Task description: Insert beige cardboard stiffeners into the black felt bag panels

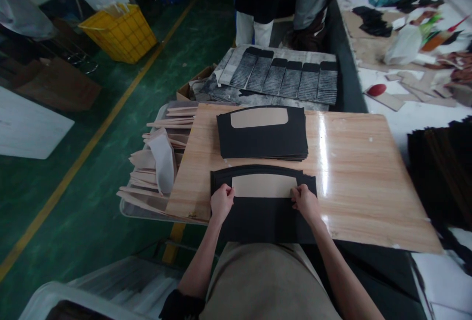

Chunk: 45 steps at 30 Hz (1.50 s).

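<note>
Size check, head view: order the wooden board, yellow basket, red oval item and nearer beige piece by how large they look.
1. Wooden board
2. Yellow basket
3. Nearer beige piece
4. Red oval item

Board (361,172): is showing pale wood grain and reflecting a glossy streak.
Front black panel (265,219): is looking matt and smooth.
Beige strip (263,186): is looking matt, smooth, paper-like.
Tray (127,210): is looking like translucent, smooth plastic.
Yellow basket (121,35): is appearing as gridded plastic.
Bag (404,44): is looking like thin, crinkled plastic.
Apron (271,280): is appearing as matt cloth.
Floor (99,202): is giving a dull sheen.
</note>
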{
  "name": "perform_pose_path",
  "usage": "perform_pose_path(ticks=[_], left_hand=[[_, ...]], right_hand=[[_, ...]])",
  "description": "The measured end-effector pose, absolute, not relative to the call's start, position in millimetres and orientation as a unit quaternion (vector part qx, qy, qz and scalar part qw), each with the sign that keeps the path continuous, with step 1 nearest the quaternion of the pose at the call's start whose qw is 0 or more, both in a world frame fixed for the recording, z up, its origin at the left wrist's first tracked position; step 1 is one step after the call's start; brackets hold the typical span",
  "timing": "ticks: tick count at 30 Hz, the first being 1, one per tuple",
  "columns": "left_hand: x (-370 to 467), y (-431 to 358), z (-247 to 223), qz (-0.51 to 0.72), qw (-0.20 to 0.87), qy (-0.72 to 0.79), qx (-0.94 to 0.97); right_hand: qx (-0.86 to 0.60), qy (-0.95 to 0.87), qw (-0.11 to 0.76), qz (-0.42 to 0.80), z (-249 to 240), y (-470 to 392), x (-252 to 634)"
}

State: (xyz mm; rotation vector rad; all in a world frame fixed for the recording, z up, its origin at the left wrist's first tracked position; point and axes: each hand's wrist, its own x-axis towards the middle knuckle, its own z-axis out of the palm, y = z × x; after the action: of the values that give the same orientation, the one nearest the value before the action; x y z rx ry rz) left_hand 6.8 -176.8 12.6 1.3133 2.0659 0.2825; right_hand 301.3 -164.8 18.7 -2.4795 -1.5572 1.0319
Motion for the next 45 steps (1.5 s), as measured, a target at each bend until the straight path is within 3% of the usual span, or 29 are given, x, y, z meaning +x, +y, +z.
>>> perform_pose_path(ticks=[8, 14, 19, 25, 38, 45], left_hand=[[11.0, -175.7, 21.8, 0.069, 0.319, 0.783, 0.529], [20.3, -175.2, 33.7, -0.056, 0.14, 0.788, 0.597], [46.6, -175.3, 24.6, -0.01, 0.036, 0.684, 0.728], [76.5, -177.7, -4.3, 0.04, 0.038, 0.531, 0.846], [-6.6, -215.9, 1.5, 0.095, 0.032, 0.679, 0.727], [-29.7, -242.3, 13.2, 0.059, 0.068, 0.782, 0.617]], right_hand=[[-0.78, -0.544, -0.041, 0.305, 20.4, -160.6, 305.5], [-0.794, -0.562, -0.098, 0.209, 28.8, -162.0, 306.1], [-0.723, -0.685, -0.002, 0.085, 21.0, -168.4, 267.6], [-0.554, -0.819, 0.109, 0.101, -16.9, -177.0, 222.2], [-0.71, -0.682, 0.169, 0.046, -34.7, -209.0, 324.5], [-0.798, -0.556, 0.214, 0.09, -36.4, -246.6, 357.0]])
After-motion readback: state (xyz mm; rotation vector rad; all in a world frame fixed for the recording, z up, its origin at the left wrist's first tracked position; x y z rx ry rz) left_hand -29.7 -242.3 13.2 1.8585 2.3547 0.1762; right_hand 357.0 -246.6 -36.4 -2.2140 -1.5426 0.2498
